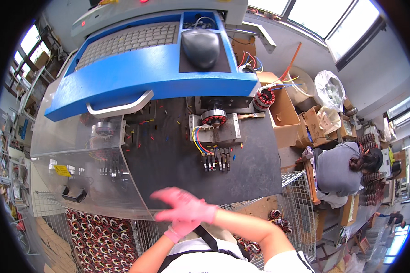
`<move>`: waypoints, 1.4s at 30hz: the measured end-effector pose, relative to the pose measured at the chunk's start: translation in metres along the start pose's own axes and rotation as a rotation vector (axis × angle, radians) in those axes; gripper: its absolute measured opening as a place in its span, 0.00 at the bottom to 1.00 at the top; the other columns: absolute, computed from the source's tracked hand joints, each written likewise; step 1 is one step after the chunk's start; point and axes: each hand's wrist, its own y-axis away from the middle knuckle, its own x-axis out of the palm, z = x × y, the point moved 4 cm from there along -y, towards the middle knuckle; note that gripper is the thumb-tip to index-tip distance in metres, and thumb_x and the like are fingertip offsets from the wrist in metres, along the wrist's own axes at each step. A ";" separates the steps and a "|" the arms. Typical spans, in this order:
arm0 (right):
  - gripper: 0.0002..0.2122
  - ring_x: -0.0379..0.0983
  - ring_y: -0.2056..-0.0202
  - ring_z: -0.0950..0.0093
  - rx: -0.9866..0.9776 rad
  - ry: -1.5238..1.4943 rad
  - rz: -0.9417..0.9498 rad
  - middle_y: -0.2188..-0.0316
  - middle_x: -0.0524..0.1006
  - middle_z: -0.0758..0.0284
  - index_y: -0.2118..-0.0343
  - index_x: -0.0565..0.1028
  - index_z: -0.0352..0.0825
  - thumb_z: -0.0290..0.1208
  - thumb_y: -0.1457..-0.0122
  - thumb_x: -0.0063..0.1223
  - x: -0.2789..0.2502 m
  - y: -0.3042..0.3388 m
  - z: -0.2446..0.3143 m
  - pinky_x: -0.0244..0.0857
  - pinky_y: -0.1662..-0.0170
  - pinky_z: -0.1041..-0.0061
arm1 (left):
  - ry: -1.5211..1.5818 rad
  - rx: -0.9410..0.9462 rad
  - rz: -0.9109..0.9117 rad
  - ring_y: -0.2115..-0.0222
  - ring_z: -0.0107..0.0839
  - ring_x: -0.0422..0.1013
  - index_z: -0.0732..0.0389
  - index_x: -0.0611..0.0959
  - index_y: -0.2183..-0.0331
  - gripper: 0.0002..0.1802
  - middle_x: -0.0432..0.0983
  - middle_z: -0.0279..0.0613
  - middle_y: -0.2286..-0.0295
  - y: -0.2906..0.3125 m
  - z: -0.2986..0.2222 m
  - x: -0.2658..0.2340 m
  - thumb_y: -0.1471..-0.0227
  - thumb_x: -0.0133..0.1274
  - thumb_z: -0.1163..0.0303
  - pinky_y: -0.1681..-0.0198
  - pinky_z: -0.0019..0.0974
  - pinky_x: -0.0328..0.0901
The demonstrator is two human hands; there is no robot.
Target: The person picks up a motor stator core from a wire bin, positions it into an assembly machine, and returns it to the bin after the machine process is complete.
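My right hand (182, 205), in a pink glove, crosses over my left hand at the front edge of the black work surface (168, 177). Its fingers point left and stand apart, with nothing seen in them. Also gloved in pink, my left hand (186, 226) lies beneath the right one, close to my body; its fingers are mostly hidden. Beyond the hands, a motor stator (214, 117) with red windings sits on a metal fixture (233, 128). Yellow, blue and red wires (198, 141) run from it toward a row of black clips (217, 160). Neither hand touches these.
A blue drawer (155, 86) with keyboard (127, 43) and mouse (200, 48) overhangs the surface. Left stands a clear cover (91, 182). Another stator (263, 98) is near a cardboard box (284, 109). Wire baskets (300, 204) and many stators (100, 241) lie below; a person (339, 168) sits right.
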 end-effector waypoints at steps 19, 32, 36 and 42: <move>0.28 0.71 0.72 0.75 0.460 -0.177 -1.062 0.78 0.76 0.65 0.77 0.75 0.33 0.51 0.33 0.32 -0.117 0.261 -0.102 0.62 0.57 0.72 | -0.300 -0.550 -0.296 0.76 0.31 0.69 0.62 0.80 0.59 0.14 0.74 0.43 0.68 0.150 0.030 -0.150 0.48 0.55 0.70 0.72 0.32 0.66; 0.16 0.72 0.66 0.71 0.311 0.101 -1.899 0.62 0.76 0.59 0.57 0.73 0.26 0.37 0.36 0.44 -0.196 0.303 -0.117 0.66 0.54 0.71 | -0.672 -0.121 -0.475 0.46 0.53 0.59 0.64 0.70 0.48 0.31 0.64 0.52 0.49 0.084 0.128 -0.278 0.55 0.57 0.67 0.42 0.50 0.55; 0.13 0.69 0.59 0.80 -0.235 0.525 -1.692 0.57 0.73 0.67 0.56 0.70 0.29 0.35 0.34 0.45 -0.132 0.145 0.049 0.63 0.54 0.81 | -0.696 -0.052 -0.426 0.45 0.49 0.59 0.60 0.70 0.47 0.32 0.64 0.48 0.49 0.065 0.162 -0.285 0.56 0.56 0.67 0.41 0.49 0.55; 0.25 0.65 0.48 0.55 -0.339 0.590 -0.332 0.51 0.71 0.52 0.48 0.68 0.27 0.31 0.50 0.58 0.158 -0.181 0.113 0.56 0.43 0.61 | -0.670 -0.048 -0.389 0.44 0.45 0.59 0.59 0.74 0.51 0.26 0.65 0.44 0.49 0.075 0.199 -0.281 0.55 0.56 0.66 0.41 0.48 0.56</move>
